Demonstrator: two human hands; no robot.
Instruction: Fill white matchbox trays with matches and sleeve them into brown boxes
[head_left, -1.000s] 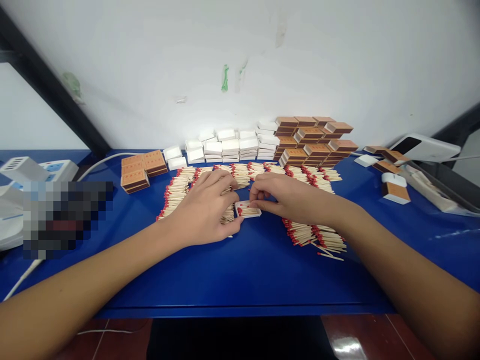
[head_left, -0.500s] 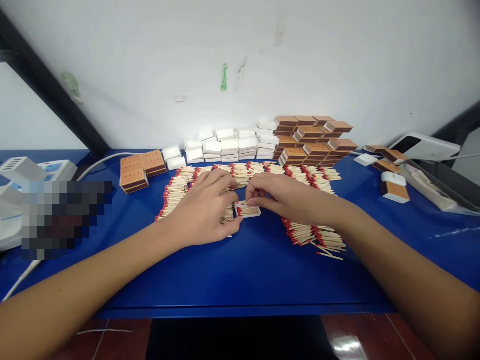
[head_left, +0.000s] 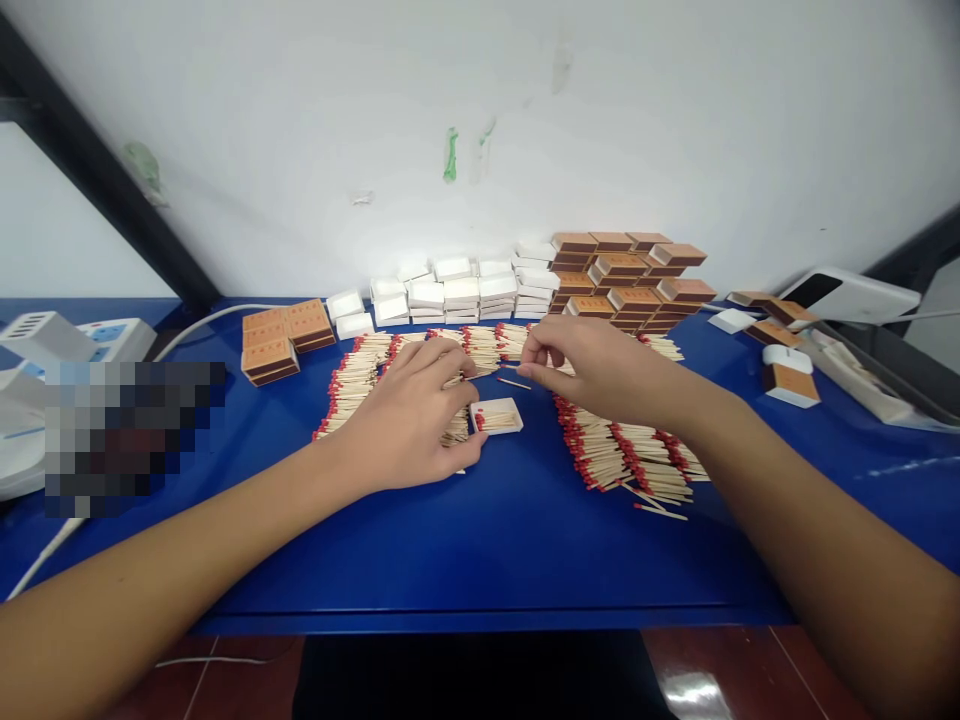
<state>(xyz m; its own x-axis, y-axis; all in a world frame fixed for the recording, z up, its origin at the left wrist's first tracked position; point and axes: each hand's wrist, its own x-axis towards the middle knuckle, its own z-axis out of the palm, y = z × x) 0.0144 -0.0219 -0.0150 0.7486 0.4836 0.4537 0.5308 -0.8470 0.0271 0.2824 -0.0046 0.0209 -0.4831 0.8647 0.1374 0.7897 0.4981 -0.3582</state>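
Observation:
A small white matchbox tray (head_left: pixel 497 402) lies on the blue table with some red-headed matches inside. My left hand (head_left: pixel 424 418) grips the left end of this tray between thumb and forefinger, its palm over loose matches. Just behind the tray, to the right, my right hand (head_left: pixel 592 365) is closed in a pinch at a match (head_left: pixel 508 366). Another match (head_left: pixel 516 383) lies slanted by the thumb tip. Rows of loose matches (head_left: pixel 600 455) spread below my right wrist, and more matches (head_left: pixel 349 385) lie left of my left hand.
White trays (head_left: pixel 442 293) are stacked along the wall. Beside them rises a pile of brown matchbox sleeves (head_left: pixel 622 275). Several orange matchboxes (head_left: pixel 281 335) sit at the left. A power strip (head_left: pixel 112 345) is farther left; a white device (head_left: pixel 851 290) stands at the right.
My right hand has moved away from the tray, back and to the right, uncovering the matches in it. My left hand keeps its grip on the tray.

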